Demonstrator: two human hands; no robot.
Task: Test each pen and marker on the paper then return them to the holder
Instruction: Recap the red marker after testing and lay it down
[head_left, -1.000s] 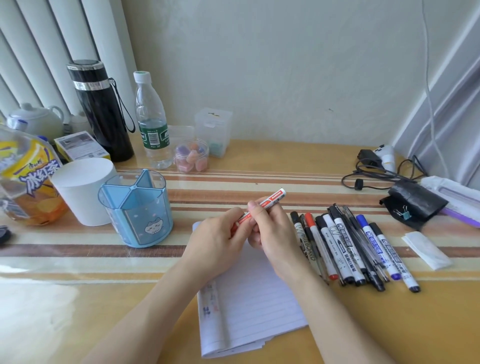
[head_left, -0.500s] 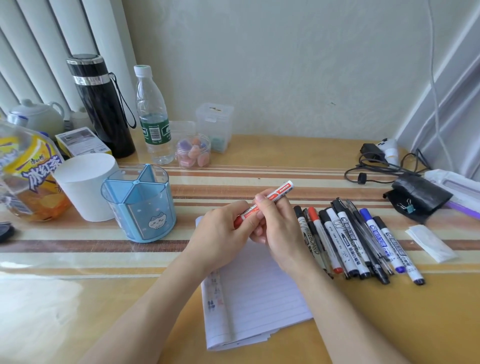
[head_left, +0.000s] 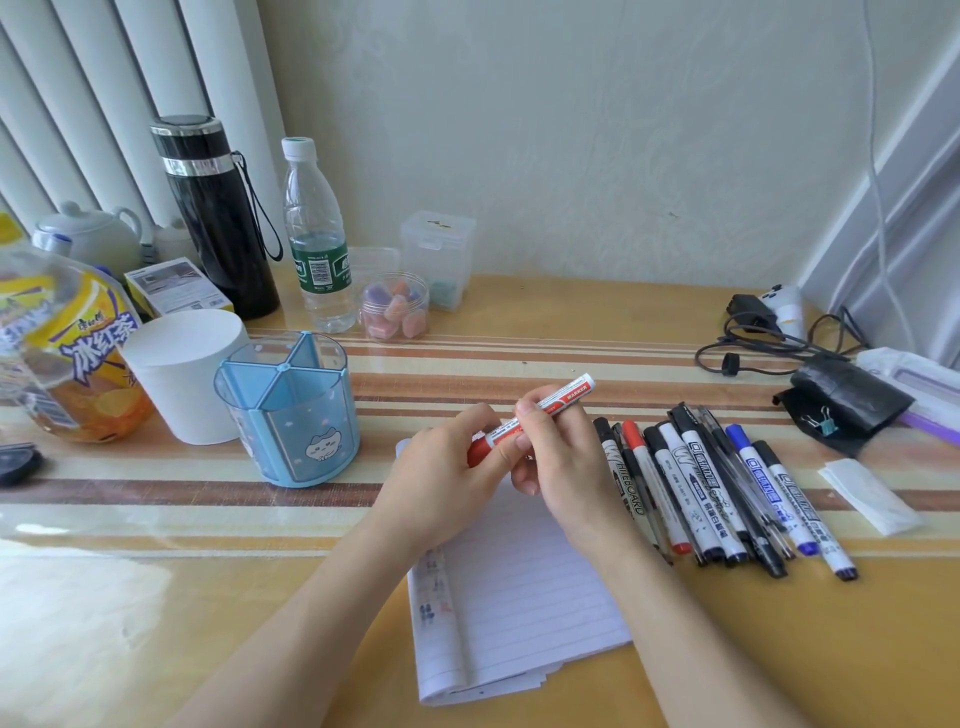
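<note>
Aslant, red marker (head_left: 563, 393) between fingers (head_left: 540, 422)

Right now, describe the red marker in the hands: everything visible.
The red marker has a white, plastic-looking barrel with a red label band reading MARKER, and a red cap at its lower-left end. It is tilted, its far end rising to the right, above the lined paper. The left hand pinches the cap end; the right hand grips the barrel's middle. Its tip is hidden.

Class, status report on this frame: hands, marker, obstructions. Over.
Left hand grips red marker at cap end, right hand on barrel. Marker capped, above paper. Nothing between hands and holder.
</note>
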